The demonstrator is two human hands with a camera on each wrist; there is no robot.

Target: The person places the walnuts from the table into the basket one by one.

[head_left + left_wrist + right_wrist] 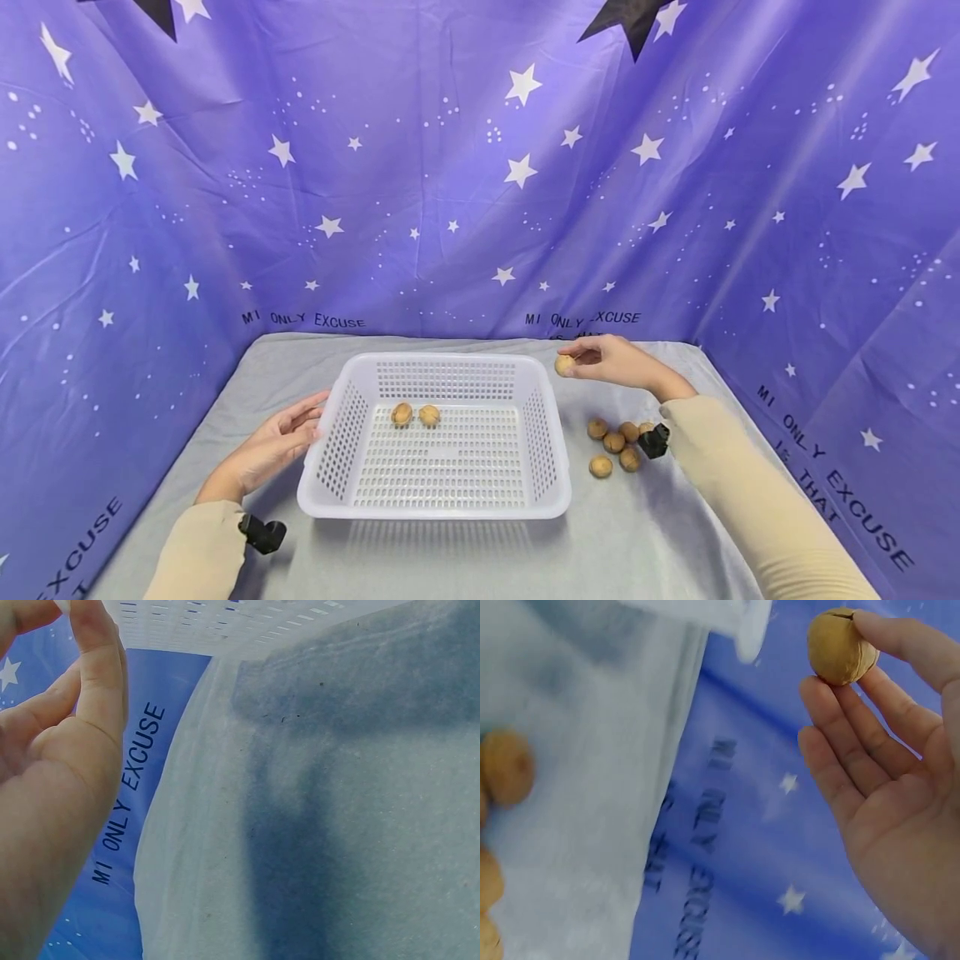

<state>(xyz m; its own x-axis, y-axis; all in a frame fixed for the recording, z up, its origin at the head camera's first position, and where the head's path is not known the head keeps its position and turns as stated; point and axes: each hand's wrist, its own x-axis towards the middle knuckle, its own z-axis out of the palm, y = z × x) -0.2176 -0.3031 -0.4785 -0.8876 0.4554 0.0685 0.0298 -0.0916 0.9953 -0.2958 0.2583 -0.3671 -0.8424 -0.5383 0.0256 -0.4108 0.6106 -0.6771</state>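
A white plastic basket (431, 512) with slotted walls stands on the grey cloth, with two walnuts, a left walnut (402, 414) and a right walnut (429, 416), inside on its floor. Against the basket's left rim rests my left hand (270, 442), its fingers loosely extended. My right hand (611, 362) is raised beyond the basket's far right corner and pinches a walnut (842, 646) between thumb and fingertips. In the right wrist view, a dark seam crack shows on this nut. Several more walnuts (613, 442) lie in a group right of the basket, partly hidden by the right wrist camera.
A grey cloth (420, 562) covers the table. Purple curtains (420, 183) with white stars and printed words enclose the back and both sides. Black wrist cameras sit on both sleeves; the left one (262, 533) hangs near the basket's front left corner.
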